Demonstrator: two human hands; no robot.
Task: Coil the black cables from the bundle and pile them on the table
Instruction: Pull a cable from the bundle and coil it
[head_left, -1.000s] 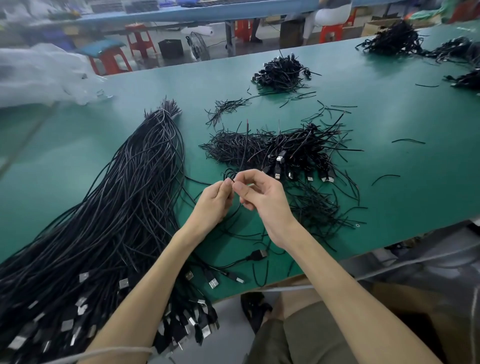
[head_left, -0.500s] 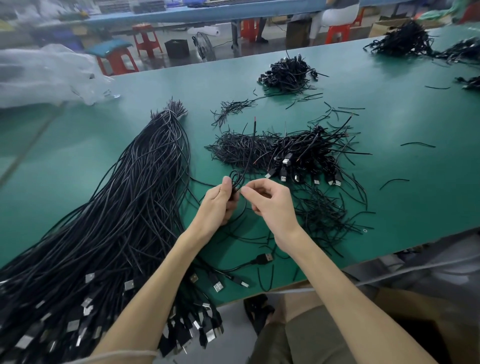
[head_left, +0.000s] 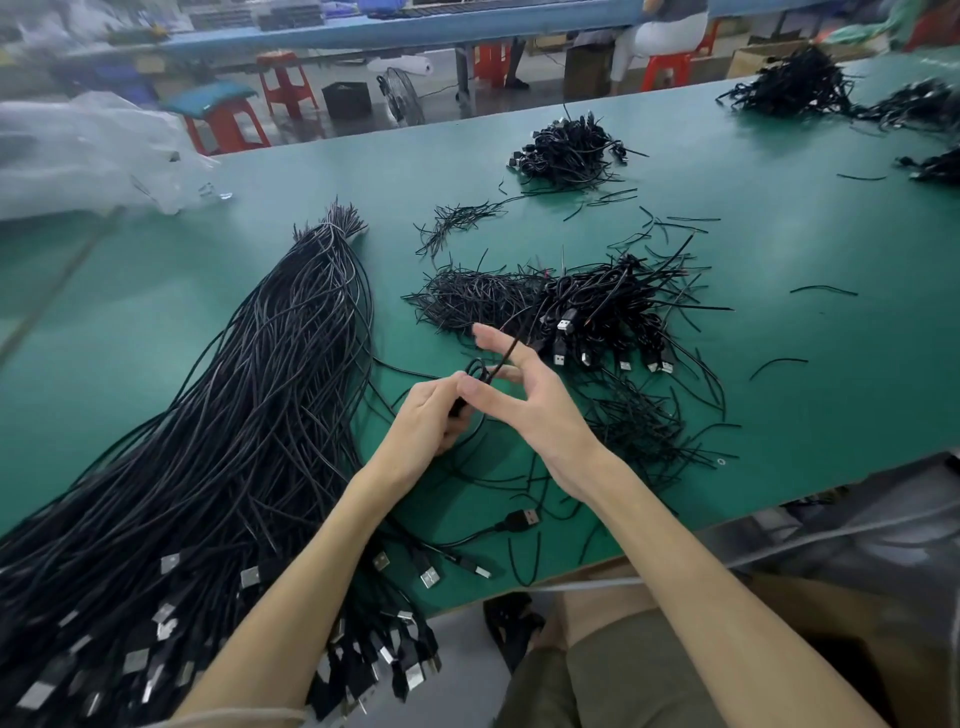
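The table (head_left: 779, 395) carries all the work. To the left of the grips, the bundle (head_left: 234, 441) of uncoiled black cables is laid out and is by far the larger mass, so most of the task is judged outstanding. Just beyond the grips and to their right, a modest pile (head_left: 602, 306) of coiled cables is stacked. One cable (head_left: 479, 370) is formed into a small loop. The left grip (head_left: 431, 421) is curled around it. The right grip (head_left: 535, 405) is spread straight-fingered, and the loose end crosses its fingers.
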